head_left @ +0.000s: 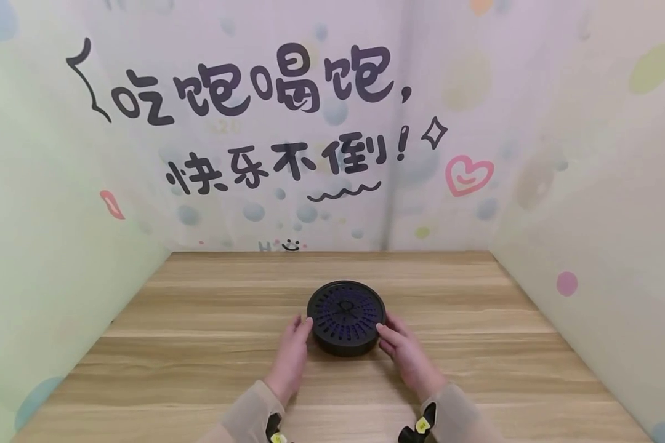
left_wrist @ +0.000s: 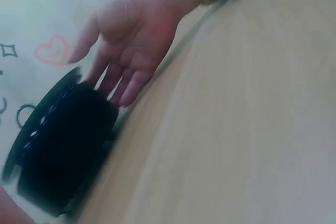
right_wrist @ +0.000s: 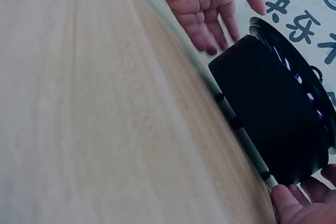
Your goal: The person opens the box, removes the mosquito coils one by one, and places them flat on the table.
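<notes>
I've got the round black box (head_left: 346, 332) with its slotted top sitting level on the wooden table (head_left: 199, 307), squarely between the left hand (head_left: 294, 354) and the right hand (head_left: 411, 358), a little ahead of both wrists. It's circular, so there's no long axis to line up, and neither hand looks clearly nearer. Fingers are loosely extended along its sides, thumbs up by the rim; whether they press, I can't tell. Head camera gives me the slots from above; the right wrist view adds small feet (right_wrist: 238, 123) underneath, hidden from overhead.
</notes>
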The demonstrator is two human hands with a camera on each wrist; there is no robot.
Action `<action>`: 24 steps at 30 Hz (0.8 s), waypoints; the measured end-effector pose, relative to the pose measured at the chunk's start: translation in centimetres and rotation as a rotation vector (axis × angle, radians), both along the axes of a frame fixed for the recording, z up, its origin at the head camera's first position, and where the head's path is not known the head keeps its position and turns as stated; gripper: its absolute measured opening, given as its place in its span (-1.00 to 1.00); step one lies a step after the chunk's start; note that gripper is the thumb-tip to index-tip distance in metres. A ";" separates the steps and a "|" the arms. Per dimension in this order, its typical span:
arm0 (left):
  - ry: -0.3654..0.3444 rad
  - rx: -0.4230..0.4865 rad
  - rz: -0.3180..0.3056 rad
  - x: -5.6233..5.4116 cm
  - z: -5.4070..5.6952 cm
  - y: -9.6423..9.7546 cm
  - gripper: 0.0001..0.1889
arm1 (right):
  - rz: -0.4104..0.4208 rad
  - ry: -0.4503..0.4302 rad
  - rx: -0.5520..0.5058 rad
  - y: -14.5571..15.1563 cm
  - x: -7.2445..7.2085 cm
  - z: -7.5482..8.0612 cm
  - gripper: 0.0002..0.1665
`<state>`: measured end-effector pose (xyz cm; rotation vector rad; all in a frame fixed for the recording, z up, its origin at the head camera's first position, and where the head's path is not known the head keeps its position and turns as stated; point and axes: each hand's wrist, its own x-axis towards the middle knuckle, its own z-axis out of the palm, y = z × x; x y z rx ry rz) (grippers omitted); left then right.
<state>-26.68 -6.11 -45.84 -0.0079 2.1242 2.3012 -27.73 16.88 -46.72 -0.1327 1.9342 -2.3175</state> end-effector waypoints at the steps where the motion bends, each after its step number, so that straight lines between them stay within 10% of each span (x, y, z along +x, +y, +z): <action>1: 0.034 -0.059 0.025 -0.3 0.2 -0.2 -0.29 | -0.001 0.000 -0.002 0.0 0.0 0.0 -0.22; 5: 0.199 -0.350 0.093 -1.9 1.9 -0.9 -0.46 | -0.014 -0.011 -0.017 -0.2 0.2 0.1 -0.21; 9: 0.318 -0.545 0.019 -3.5 3.7 -0.7 -0.60 | -0.024 -0.015 -0.022 -0.2 0.3 0.0 -0.24; 16: 0.416 -0.669 -0.189 -5.6 4.6 0.7 -0.73 | -0.018 -0.002 -0.019 -0.1 0.4 -0.4 -0.27; 24: 0.365 -0.659 -0.218 -6.4 4.0 1.4 -0.77 | -0.030 0.001 -0.012 -0.1 0.2 -0.6 -0.25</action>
